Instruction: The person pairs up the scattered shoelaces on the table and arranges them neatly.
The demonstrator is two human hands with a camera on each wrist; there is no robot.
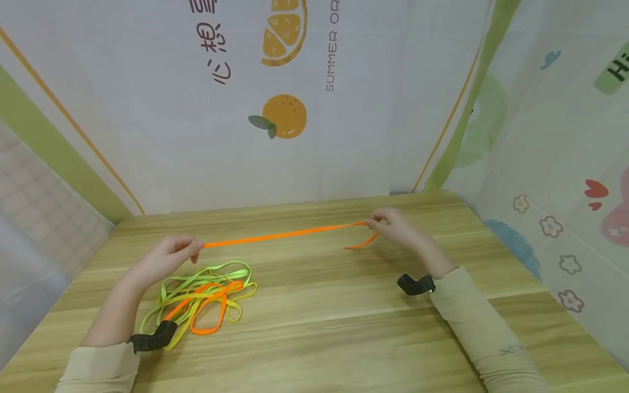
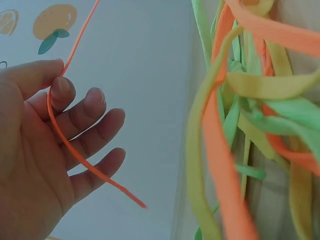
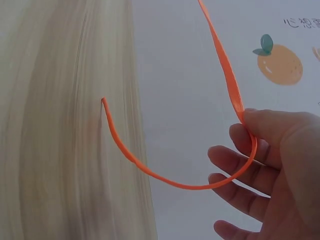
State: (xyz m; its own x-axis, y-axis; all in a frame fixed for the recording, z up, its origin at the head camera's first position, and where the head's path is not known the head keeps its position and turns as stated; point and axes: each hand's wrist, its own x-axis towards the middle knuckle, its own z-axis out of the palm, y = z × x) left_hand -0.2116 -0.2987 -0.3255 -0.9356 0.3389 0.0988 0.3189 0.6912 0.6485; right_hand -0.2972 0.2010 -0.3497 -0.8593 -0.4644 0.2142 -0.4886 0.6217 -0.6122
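Observation:
An orange flat lace (image 1: 285,235) is stretched between my two hands above the table. My left hand (image 1: 169,259) pinches it near one end between thumb and forefinger. In the left wrist view, a short tail of the orange lace (image 2: 82,159) hangs across that palm. My right hand (image 1: 393,225) pinches the lace toward its other end. Beyond that pinch, the free end curves down in a loop, plain in the right wrist view (image 3: 190,187). Below my left hand lies a loose tangle of green, yellow and orange laces (image 1: 211,292).
The wooden table (image 1: 319,327) reaches back to a white printed cloth (image 1: 344,158) hanging behind it. Another patterned cloth (image 1: 550,164) hangs along the right side. Black wrist cameras (image 1: 416,285) sit at both sleeve cuffs.

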